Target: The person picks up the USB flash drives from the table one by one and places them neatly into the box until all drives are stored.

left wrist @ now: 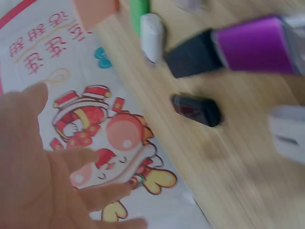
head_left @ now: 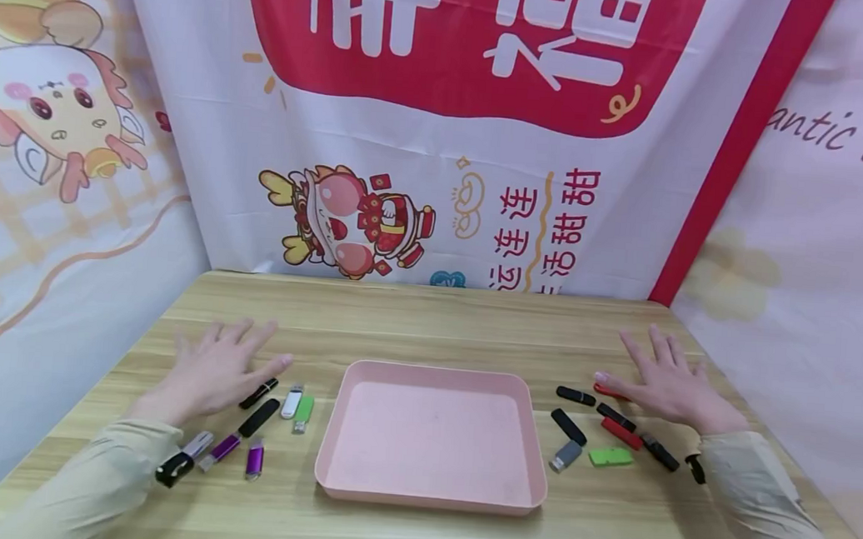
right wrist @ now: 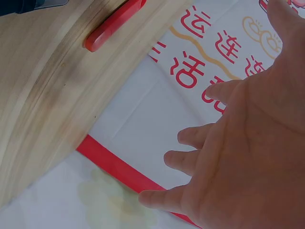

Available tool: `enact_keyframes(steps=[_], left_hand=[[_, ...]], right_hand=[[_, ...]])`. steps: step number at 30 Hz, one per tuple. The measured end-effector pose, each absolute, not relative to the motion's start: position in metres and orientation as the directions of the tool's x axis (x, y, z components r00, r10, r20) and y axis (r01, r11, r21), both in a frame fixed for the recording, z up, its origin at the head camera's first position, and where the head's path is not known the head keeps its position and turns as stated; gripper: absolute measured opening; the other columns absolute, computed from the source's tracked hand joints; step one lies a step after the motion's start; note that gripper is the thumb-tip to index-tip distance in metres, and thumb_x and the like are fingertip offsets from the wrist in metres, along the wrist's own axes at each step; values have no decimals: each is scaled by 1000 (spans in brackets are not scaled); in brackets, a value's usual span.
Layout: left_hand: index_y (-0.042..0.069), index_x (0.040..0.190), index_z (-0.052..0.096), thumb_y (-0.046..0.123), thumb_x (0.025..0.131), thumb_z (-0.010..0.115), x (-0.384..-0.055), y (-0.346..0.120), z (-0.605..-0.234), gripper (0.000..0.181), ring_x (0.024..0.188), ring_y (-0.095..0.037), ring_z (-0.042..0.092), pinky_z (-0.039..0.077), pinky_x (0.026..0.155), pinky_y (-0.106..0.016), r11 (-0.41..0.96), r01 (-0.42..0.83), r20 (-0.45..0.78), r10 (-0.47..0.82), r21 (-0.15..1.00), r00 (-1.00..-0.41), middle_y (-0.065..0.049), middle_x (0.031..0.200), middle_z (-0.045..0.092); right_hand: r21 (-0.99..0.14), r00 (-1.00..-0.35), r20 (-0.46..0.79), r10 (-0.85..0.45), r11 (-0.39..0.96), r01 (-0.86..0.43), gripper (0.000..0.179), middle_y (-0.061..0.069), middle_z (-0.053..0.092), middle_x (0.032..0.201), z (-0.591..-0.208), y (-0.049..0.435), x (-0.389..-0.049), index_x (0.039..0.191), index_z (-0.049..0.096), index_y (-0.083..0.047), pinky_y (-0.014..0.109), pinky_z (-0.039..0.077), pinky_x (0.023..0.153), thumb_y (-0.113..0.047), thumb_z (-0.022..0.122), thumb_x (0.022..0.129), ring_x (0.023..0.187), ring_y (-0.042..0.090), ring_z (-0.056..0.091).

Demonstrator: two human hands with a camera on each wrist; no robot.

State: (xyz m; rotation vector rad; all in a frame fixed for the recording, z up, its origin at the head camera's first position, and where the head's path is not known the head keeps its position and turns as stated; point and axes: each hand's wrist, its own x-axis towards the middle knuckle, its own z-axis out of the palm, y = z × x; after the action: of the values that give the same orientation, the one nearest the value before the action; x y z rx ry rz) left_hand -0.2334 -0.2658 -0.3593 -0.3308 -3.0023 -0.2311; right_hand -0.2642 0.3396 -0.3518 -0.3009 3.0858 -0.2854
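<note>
The left hand (head_left: 209,375) and right hand (head_left: 669,392) hover, fingers spread apart, near 2 groups of USB sticks (head_left: 259,418) flanking 1 pink tray (head_left: 432,441).

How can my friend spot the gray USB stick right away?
Find the pink tray on the wooden table. Just right of it lies the gray USB stick, with a green stick to its right and a black stick just behind. It's the only gray-bodied stick on that side.
</note>
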Motion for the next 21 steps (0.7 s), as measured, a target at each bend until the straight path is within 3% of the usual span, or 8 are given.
enact_keyframes(steps=[6,9,15,21], left_hand=[[4,150,38,65,99,30,-224,-245,-355,79,125,-53,42,25,98,-72,927,303,123,282,221,-952,-29,142,44],[3,146,43,65,98,30,-223,-234,-355,80,119,-48,51,38,94,-66,910,323,131,298,260,-946,-27,136,51],[2,141,49,64,97,39,-218,-214,-360,77,93,-27,67,50,82,-55,880,312,64,310,357,-949,-12,108,70],[2,123,62,47,99,55,-213,-199,-361,52,66,-10,61,53,69,-44,878,293,55,294,378,-954,4,77,67]], right_hand=[[-191,-982,-16,-186,965,-179,102,35,-6,155,-353,339,-262,158,9,-8,82,-3,92,-74,47,88,137,59,-6],[-218,-981,-28,-191,959,-180,103,37,-1,154,-354,339,-261,156,11,-3,80,3,95,-72,48,89,135,62,0],[-213,-967,16,-256,944,-253,91,42,26,144,-358,343,-255,146,30,12,71,27,97,-59,55,94,127,61,28],[-146,-951,102,-291,941,-304,65,34,56,122,-361,347,-243,125,56,12,63,41,90,-45,62,95,112,51,52]])
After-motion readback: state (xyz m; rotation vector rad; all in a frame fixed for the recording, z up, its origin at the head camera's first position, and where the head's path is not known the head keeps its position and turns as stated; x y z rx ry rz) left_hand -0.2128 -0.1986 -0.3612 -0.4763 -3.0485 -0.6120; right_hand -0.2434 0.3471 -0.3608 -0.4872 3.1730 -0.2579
